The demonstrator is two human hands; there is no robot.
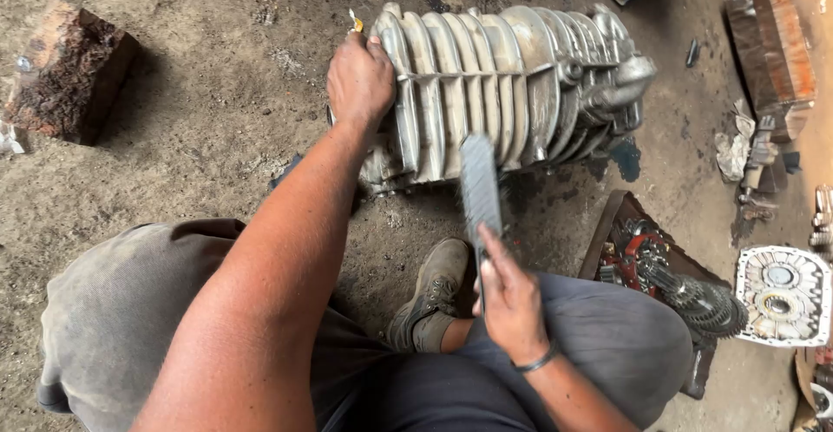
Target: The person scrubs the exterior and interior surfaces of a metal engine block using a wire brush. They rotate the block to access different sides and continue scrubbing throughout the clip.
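Observation:
A ribbed grey metal gearbox casing (512, 76) lies on its side on the dirt floor in front of me. My left hand (357, 78) grips the casing's left end rim. My right hand (510, 297) is closed on the handle end of a long flat dark file (480, 187), whose blade points up toward the lower edge of the casing. I am crouched, with my shoe (434, 289) and knees below the casing.
A wooden block (69, 72) lies at the far left. A tray of gears (672, 280) and a round metal cover plate (783, 295) sit at right. Rags and small parts (746, 150) and another wooden block (772, 37) are at upper right.

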